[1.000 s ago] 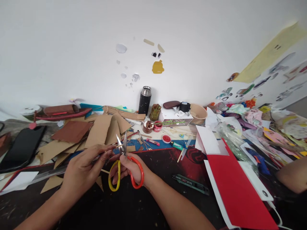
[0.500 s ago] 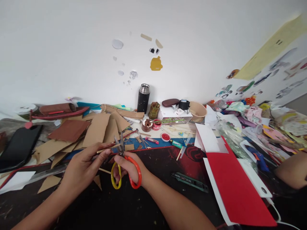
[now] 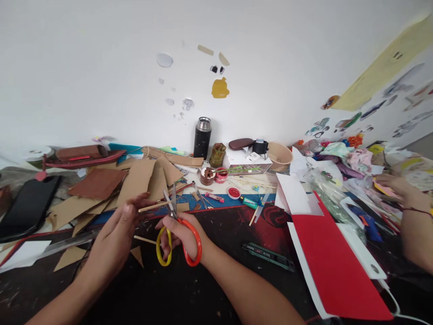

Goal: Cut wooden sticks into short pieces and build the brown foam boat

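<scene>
My right hand grips scissors with one yellow and one red handle loop, the blades spread and pointing away from me. A thin wooden stick reaches from the fingers of my left hand to the blades. That hand's thumb is lifted off the stick and its fingers are stretched out. Whether the fingers still support the stick is unclear. Below it, another thin stick shows between my two hands; what holds it is hidden. A small cardboard scrap lies beneath on the dark mat.
Cardboard pieces and a black phone lie left. A black flask stands behind. Right of my hands are a green utility knife and red paper. Another person's arm reaches in at far right.
My left thumb has come off the stick and the left fingers have straightened. The scissors stay almost in place. The other person's hand has moved further in at the right.
</scene>
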`<move>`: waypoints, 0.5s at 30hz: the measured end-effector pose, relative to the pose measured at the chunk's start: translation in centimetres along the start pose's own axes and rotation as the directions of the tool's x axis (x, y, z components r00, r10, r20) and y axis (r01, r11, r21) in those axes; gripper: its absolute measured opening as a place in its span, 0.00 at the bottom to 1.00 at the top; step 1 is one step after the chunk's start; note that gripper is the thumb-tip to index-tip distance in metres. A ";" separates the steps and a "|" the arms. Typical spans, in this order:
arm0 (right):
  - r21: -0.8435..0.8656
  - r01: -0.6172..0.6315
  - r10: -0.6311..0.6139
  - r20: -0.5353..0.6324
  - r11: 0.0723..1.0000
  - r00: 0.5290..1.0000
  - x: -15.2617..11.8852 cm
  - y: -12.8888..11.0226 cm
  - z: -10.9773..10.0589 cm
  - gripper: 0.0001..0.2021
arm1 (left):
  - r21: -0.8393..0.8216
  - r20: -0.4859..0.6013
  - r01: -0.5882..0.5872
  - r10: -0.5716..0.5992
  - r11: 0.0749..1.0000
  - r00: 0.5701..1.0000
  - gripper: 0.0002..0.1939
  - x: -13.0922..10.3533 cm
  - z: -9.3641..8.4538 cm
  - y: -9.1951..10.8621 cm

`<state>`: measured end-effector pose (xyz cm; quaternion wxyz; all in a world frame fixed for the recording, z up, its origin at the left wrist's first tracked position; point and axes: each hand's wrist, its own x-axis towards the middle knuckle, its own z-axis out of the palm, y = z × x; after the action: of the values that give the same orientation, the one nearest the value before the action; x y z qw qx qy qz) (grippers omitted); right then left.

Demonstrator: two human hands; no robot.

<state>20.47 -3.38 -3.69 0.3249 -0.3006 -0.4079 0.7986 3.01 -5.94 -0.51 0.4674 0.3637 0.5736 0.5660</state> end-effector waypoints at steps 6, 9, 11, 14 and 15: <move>0.156 0.058 -0.070 0.076 0.986 0.995 0.1 -0.2 -0.3 0.31 | -0.226 0.299 0.411 -0.339 0.883 0.892 0.36 -1.0 2.6 -1.1; 0.175 0.086 -0.095 0.048 0.981 0.994 0.3 0.1 -0.5 0.29 | -0.235 0.396 0.494 -0.381 0.837 0.835 0.34 -0.9 3.3 -1.2; 0.184 0.098 -0.106 0.031 0.978 0.994 0.5 0.6 -0.7 0.27 | -0.229 0.423 0.523 -0.400 0.821 0.813 0.33 -0.5 3.6 -1.3; 0.207 0.095 -0.111 0.068 0.974 0.992 0.9 1.3 -0.8 0.25 | -0.170 0.403 0.582 -0.483 0.795 0.778 0.36 -0.3 4.0 -1.5; 0.210 0.092 -0.109 0.074 0.973 0.991 0.9 1.5 -0.8 0.25 | -0.153 0.371 0.598 -0.515 0.787 0.773 0.38 -0.3 4.2 -1.6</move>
<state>20.08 -3.01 -5.54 0.3768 -0.2101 -0.3510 0.8311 7.21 -5.08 -1.69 0.7426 0.1944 0.4952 0.4069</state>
